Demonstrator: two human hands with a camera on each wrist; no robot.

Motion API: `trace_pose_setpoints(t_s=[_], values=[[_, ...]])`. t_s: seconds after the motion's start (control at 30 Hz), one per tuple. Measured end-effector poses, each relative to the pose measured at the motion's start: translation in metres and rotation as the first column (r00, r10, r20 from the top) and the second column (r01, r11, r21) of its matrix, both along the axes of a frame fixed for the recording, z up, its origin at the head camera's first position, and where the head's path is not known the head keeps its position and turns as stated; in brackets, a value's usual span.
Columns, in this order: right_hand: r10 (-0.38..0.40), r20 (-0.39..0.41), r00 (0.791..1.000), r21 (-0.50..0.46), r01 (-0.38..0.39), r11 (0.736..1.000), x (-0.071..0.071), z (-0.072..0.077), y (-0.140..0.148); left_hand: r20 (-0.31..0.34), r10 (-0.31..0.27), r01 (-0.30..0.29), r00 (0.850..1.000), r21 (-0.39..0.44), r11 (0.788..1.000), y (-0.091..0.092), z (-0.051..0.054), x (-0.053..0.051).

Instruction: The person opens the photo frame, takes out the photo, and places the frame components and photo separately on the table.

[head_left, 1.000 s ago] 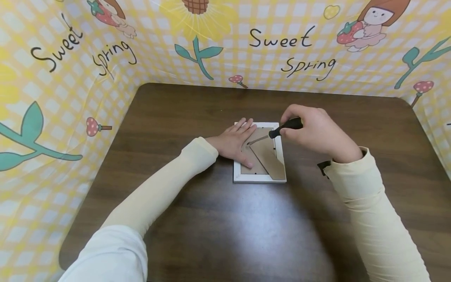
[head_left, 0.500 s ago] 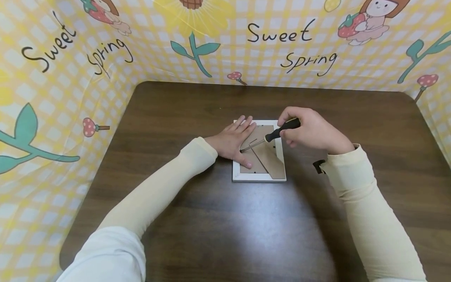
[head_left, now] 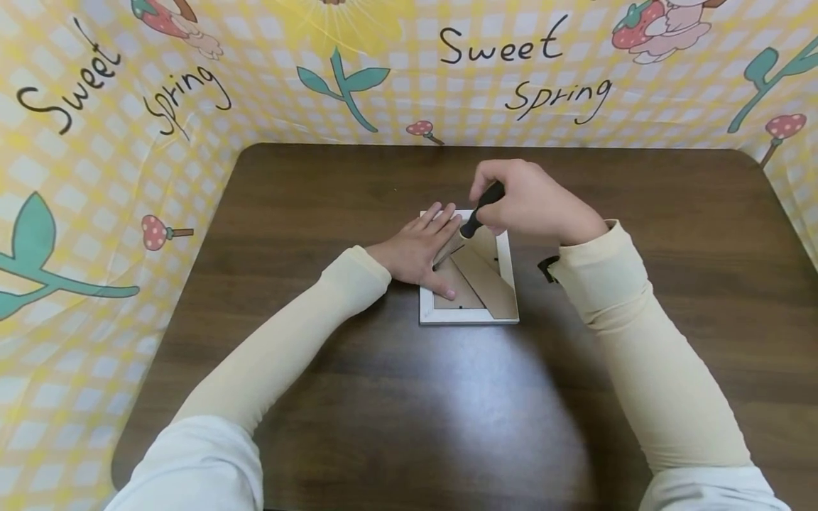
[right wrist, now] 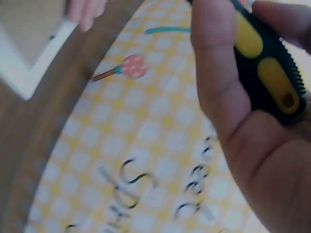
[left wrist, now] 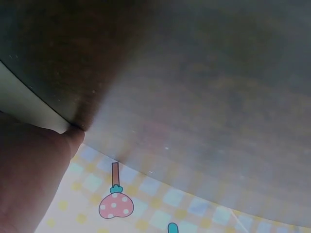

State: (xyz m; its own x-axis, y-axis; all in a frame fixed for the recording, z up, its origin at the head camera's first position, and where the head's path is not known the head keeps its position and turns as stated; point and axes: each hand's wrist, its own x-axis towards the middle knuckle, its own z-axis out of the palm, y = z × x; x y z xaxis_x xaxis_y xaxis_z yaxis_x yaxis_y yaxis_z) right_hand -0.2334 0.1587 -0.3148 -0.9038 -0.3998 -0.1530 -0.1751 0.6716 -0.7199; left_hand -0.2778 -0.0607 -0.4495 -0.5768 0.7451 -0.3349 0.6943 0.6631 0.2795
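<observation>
The picture frame [head_left: 460,316] lies back side up on the brown table [head_left: 319,206], just right of the centre in the head view. Its backing board [head_left: 469,301] and the stand [head_left: 488,284] are facing the camera. The left hand [head_left: 409,252] rests flat over the left part of the frame, with its fingers spread and grasping nothing. The right hand [head_left: 530,206] has its fingers bent around the handle of a screwdriver [head_left: 471,226], whose tip reaches down to the left inner edge, between the left thumb and forefinger. I cannot tell whether the tip is already under something there. Small black tabs are visible at the bottom edge [head_left: 461,307] and at the right edge [head_left: 495,259], so probably the step is to work on a similar tab at the left. To do it well, I think, the tip should go in low and be turned with small, slow force, because a sudden slip could hurt the left hand, which is very near. It would be safer if the left thumb pressed farther from the tip. The palm should hold the frame firmly, and the tool should not scratch the board.
</observation>
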Motion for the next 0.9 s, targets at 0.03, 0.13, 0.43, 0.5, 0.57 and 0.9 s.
trace_pose_setpoints(t_s=[0.03, 0.13, 0.43, 0.5, 0.57, 0.9], values=[[0.008, -0.016, 1.0, 0.017, -0.008, 1.0, 0.001, 0.003, -0.006, 0.0, -0.002, 0.002, 1.0, 0.0, 1.0, 0.0, 0.001, 0.0], [0.049, -0.079, 0.996, 0.07, -0.043, 0.997, 0.004, 0.011, -0.021, 0.001, 0.002, -0.002, 1.0, 0.013, 1.0, 0.001, 0.003, 0.0], [0.159, -0.175, 0.972, 0.182, -0.127, 0.975, 0.007, 0.022, -0.053, 0.066, 0.073, -0.073, 0.995, -0.005, 0.997, -0.002, 0.004, 0.001], [0.16, -0.17, 0.972, 0.183, -0.128, 0.975, 0.007, 0.023, -0.056, 0.065, 0.08, -0.08, 0.995, -0.008, 0.997, -0.002, 0.004, 0.002], [0.166, -0.167, 0.972, 0.183, -0.135, 0.974, 0.007, 0.023, -0.059, 0.043, 0.076, -0.075, 0.996, -0.018, 0.997, -0.001, 0.004, 0.002], [0.199, -0.158, 0.967, 0.227, -0.16, 0.961, 0.01, 0.026, -0.068, 0.003, 0.093, -0.093, 0.996, 0.004, 0.996, 0.001, 0.004, 0.001]])
